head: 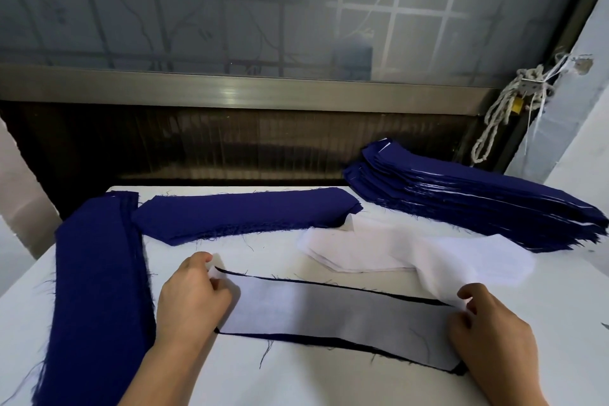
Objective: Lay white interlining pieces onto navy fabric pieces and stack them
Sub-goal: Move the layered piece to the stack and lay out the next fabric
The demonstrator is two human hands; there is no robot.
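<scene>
Laying step, table [296,382] front edge: left hand [191,300] and right hand [494,326] pinch ends of sheer white interlining strip [329,310] over long navy fabric piece [313,339]. Next probably needs edge alignment, smoothing.

Your left hand [191,297] pinches the left tip of the white interlining piece [329,316], and your right hand [494,330] pinches its right end. It lies on a navy fabric piece [346,344], whose edges show along both long sides, on the white table [329,386].
</scene>
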